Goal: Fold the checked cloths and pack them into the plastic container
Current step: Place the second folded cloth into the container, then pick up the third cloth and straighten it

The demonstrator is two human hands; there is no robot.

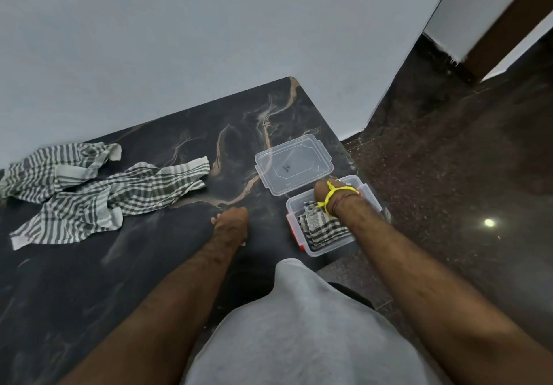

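A dark marble-patterned table (149, 265) stood against a pale wall. At its right edge sat the clear plastic container (311, 250), a folded checked cloth (321, 229) inside. My right hand (324, 190) reached down into the container; my fingers were hidden, so I couldn't tell their grip. Just behind the container lay its lid (293, 164). Left of the container, my left hand (232, 221) rested on the table, fingers curled, holding nothing. Well left, two unfolded checked cloths (98, 193) lay crumpled.
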